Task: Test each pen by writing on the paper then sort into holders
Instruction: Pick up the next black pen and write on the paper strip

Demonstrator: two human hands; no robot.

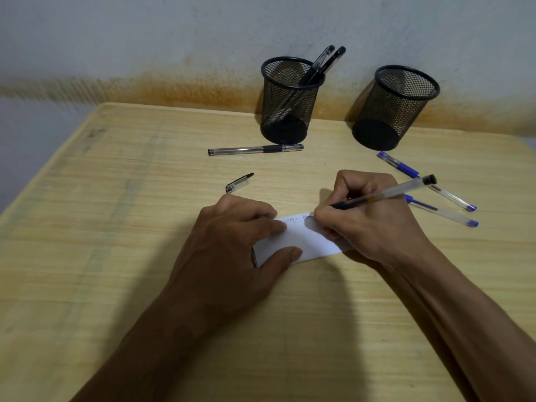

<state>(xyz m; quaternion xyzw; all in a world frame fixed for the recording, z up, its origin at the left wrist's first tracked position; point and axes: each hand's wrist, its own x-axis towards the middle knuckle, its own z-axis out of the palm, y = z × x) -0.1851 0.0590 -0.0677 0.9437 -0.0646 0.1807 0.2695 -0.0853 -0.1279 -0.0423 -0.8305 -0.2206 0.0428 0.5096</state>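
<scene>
**Me:** Writing test in progress. Right hand (374, 224) pinches the black pen (383, 194) near its tip, on the paper (301, 242); a few ink letters show. Left hand (232, 242) presses the slip flat, fingers and thumb spread on it.

**Observer:** What makes the trial sound?

**Me:** Light, steady pressure, and keeping the slip pinned. Cap (239, 183) lies beyond the left hand; recap first. Left holder (290, 103) has black pens, right holder (394, 108) looks empty.
</scene>
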